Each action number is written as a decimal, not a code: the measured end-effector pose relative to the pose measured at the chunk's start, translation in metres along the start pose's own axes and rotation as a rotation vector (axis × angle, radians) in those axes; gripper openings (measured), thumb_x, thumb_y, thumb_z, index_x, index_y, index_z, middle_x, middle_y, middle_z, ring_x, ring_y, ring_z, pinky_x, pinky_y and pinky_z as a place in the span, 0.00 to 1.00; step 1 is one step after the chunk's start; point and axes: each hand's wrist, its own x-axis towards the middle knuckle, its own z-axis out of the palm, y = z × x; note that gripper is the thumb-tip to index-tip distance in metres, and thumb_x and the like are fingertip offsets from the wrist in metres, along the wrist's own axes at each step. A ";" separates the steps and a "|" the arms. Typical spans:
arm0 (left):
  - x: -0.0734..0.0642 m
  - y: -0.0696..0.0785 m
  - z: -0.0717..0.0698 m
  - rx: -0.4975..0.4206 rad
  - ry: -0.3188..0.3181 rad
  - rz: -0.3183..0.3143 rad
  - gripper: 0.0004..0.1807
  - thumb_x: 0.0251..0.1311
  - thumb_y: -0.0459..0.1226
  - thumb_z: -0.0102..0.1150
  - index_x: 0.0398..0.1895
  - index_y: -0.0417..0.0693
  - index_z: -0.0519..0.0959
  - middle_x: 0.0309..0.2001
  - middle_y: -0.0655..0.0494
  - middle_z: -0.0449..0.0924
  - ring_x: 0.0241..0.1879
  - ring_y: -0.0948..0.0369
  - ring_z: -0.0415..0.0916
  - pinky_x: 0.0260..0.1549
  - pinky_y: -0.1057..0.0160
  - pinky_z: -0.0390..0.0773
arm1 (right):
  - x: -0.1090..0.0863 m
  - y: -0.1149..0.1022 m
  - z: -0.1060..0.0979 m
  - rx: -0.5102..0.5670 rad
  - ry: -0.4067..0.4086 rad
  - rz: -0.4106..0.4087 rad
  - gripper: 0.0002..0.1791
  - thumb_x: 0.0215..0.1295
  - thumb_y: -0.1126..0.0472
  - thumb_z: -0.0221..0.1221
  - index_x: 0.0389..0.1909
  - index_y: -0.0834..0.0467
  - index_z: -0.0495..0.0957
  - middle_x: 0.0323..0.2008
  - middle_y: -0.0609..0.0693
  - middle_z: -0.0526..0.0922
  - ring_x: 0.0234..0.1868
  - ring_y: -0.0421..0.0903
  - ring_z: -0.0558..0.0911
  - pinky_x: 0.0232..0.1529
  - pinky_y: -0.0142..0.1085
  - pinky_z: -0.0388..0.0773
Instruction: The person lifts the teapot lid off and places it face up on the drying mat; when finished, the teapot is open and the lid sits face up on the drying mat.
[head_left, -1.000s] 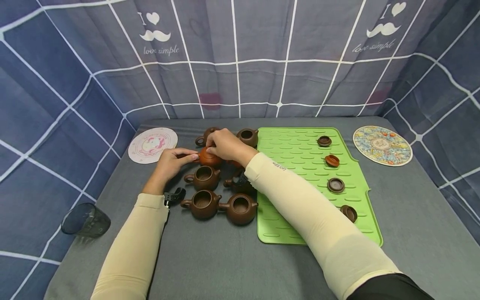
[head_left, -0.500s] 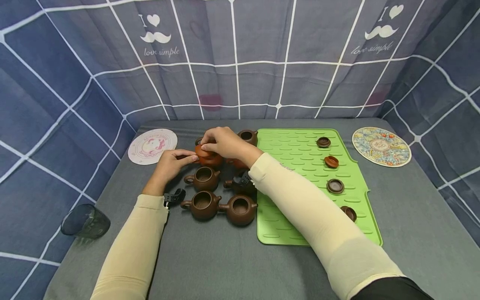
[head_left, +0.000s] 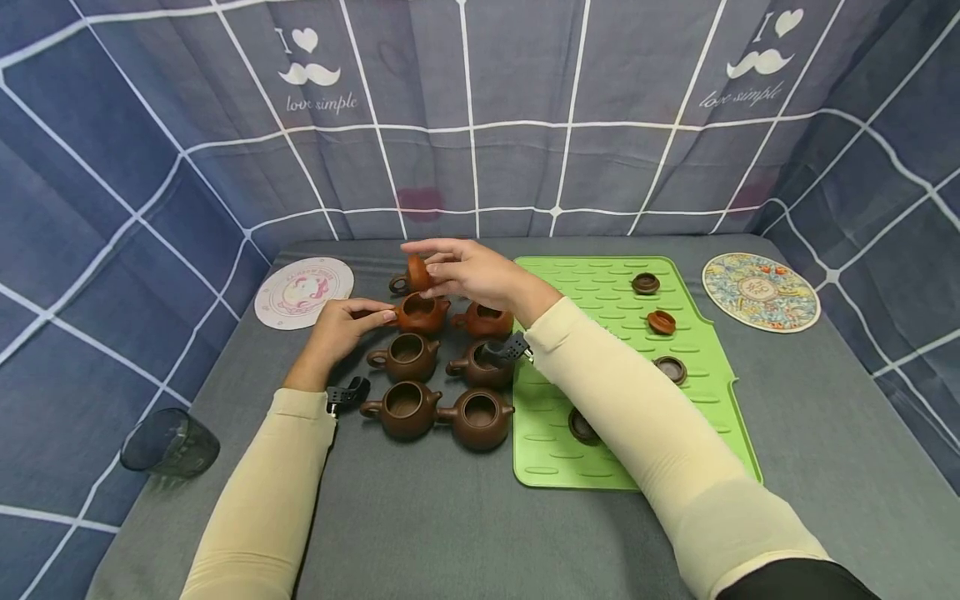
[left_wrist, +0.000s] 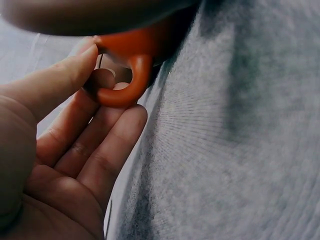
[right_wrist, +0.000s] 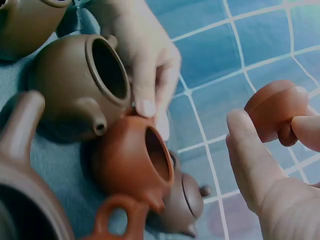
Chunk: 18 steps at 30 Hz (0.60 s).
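My left hand (head_left: 337, 333) pinches the handle of an orange clay teapot (head_left: 422, 319); the left wrist view shows thumb and fingers at its looped handle (left_wrist: 137, 87). That teapot's mouth is uncovered. Above and behind it, my right hand (head_left: 480, 273) holds an orange teapot lid (right_wrist: 275, 112) tilted on its side, its knob towards the fingers. A second orange teapot (head_left: 480, 323) stands to the right with its top open. Behind the first sits a small brown teapot (right_wrist: 180, 202) with its lid on, partly hidden by the held lid in the head view.
Several open brown teapots, such as this front one (head_left: 480, 423), stand close together nearer me. The green mat (head_left: 555, 475) at right bears several small lids, partly under my right arm. Round coasters (head_left: 303, 293) lie at both sides; a dark glass (head_left: 171, 443) stands far left.
My right hand has lifted the orange lid off the teapot, up and back, and tipped it on edge. The forearm shifted right, uncovering one lid on the mat. The left hand stayed put.
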 end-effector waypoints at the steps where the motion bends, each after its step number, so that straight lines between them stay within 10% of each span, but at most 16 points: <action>1: 0.000 0.000 0.000 0.004 0.000 0.000 0.14 0.66 0.41 0.74 0.48 0.42 0.91 0.45 0.49 0.90 0.50 0.56 0.83 0.50 0.64 0.76 | -0.003 0.000 -0.004 0.054 0.005 -0.004 0.25 0.84 0.71 0.45 0.77 0.59 0.69 0.68 0.65 0.67 0.64 0.60 0.75 0.63 0.50 0.76; 11: 0.000 0.000 0.001 0.016 0.002 -0.004 0.13 0.66 0.42 0.75 0.47 0.43 0.92 0.45 0.50 0.90 0.48 0.56 0.83 0.50 0.65 0.76 | -0.049 0.000 -0.058 0.245 0.121 -0.004 0.34 0.73 0.81 0.40 0.79 0.66 0.61 0.54 0.68 0.72 0.66 0.68 0.74 0.67 0.54 0.71; 18: -0.001 -0.001 0.000 0.023 0.009 0.002 0.14 0.65 0.43 0.75 0.47 0.44 0.92 0.44 0.50 0.90 0.49 0.56 0.83 0.50 0.64 0.76 | -0.091 -0.006 -0.103 -0.128 0.288 0.112 0.38 0.65 0.80 0.67 0.75 0.62 0.68 0.63 0.65 0.72 0.62 0.60 0.77 0.61 0.46 0.78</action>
